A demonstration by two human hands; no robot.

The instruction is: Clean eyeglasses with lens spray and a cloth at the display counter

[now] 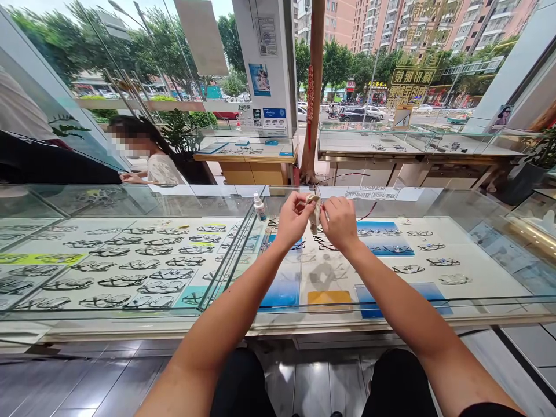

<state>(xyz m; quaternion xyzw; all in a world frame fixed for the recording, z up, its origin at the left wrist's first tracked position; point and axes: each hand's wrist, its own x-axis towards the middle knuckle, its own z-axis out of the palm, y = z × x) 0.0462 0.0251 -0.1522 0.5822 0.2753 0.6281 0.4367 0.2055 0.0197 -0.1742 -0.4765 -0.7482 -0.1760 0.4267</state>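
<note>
Over the glass counter, my left hand [292, 219] pinches a pale, crumpled cloth [314, 212] between thumb and fingers. My right hand [339, 221] is closed against the cloth's other side, gripping a pair of eyeglasses. The thin dark-red temples of these eyeglasses [369, 210] stick out behind and to the right of my right hand. Their lenses and front are hidden by the cloth and my fingers. Left of my left hand, a small white spray bottle [259, 208] stands upright on the glass.
Rows of eyeglass frames [152, 251] lie inside the glass display counter [478, 284], along with blue sheets and a yellow-orange pad [329, 300]. Across the counter to the left sits a person [163, 168]. More display cases [256, 152] stand by the windows.
</note>
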